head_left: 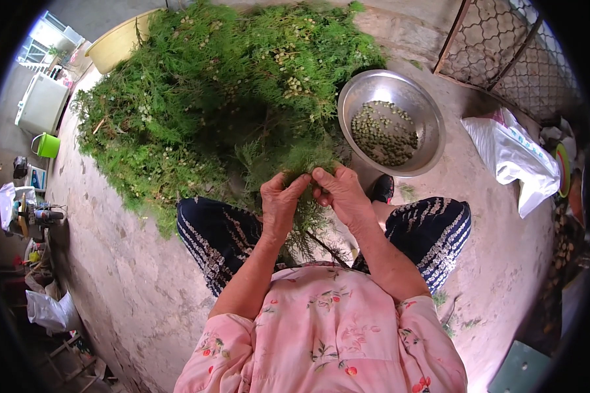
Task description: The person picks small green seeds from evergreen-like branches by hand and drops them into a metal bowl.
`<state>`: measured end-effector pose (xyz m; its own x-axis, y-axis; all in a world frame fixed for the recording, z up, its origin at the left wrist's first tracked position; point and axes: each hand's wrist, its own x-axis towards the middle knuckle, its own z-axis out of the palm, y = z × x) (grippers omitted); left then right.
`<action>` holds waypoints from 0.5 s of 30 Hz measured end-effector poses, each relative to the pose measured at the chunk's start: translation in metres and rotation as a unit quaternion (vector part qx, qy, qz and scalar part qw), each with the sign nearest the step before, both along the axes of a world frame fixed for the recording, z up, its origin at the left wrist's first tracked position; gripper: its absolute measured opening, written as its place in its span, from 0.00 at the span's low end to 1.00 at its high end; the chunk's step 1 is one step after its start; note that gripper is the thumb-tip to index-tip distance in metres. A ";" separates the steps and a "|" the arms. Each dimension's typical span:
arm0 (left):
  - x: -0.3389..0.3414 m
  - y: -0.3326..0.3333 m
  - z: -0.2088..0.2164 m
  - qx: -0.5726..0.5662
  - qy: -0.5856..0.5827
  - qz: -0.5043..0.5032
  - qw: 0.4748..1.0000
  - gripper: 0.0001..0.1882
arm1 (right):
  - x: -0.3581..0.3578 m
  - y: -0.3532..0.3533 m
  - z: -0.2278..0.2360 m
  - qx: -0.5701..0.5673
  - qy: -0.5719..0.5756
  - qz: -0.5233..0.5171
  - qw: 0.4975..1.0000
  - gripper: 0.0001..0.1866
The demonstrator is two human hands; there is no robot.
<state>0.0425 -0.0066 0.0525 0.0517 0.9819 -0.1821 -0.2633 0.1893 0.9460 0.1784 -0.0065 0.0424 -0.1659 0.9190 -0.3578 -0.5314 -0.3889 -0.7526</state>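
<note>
Both my hands meet over a feathery green conifer branch point(305, 219), whose woody stem runs down toward my lap. My left hand point(282, 196) is closed on the branch, thumb and fingers pinching its foliage. Close beside it, my right hand point(337, 188) is closed too, its thumb and forefinger together at the greenery; whatever sits between those fingertips is too small to make out. Right of the hands and farther off stands a wide metal basin point(432, 124), with many small round green cones point(383, 131) spread over its bottom.
A large heap of cut conifer branches point(196, 98) dotted with pale cones fills the floor ahead. Behind it is a yellow tub point(121, 42). A white sack point(514, 157) lies at right near a metal lattice gate point(498, 46). At left are a green bucket point(46, 145) and a white box point(41, 101).
</note>
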 end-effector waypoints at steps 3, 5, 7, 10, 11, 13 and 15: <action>-0.002 -0.002 -0.003 0.042 0.085 -0.004 0.995 0.05 | -0.007 0.002 0.007 0.002 -0.037 -0.008 0.999 0.14; -0.003 -0.001 -0.004 0.083 0.096 0.004 0.992 0.04 | -0.007 0.004 0.005 -0.013 -0.044 -0.007 0.999 0.14; -0.004 0.002 0.001 0.007 0.005 0.013 1.000 0.04 | -0.007 0.004 0.000 -0.055 0.105 0.015 0.993 0.11; -0.008 0.006 0.003 -0.094 -0.109 0.009 0.989 0.06 | -0.005 0.002 -0.006 -0.055 0.150 0.029 0.987 0.09; -0.010 0.007 0.003 -0.109 -0.124 0.006 0.986 0.06 | -0.004 0.003 -0.009 -0.056 0.152 0.030 0.986 0.09; -0.012 0.010 0.000 -0.137 -0.174 -0.013 0.975 0.06 | -0.003 0.005 -0.014 -0.037 0.184 0.063 0.980 0.09; -0.011 0.011 0.000 -0.160 -0.189 -0.017 0.969 0.06 | 0.002 0.006 -0.016 -0.036 0.192 0.066 0.978 0.09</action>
<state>0.0314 0.0044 0.0525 0.2053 0.8748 -0.4388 -0.5684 0.4715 0.6742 0.1801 -0.0007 0.0260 -0.4173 0.8547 -0.3088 -0.7112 -0.5187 -0.4745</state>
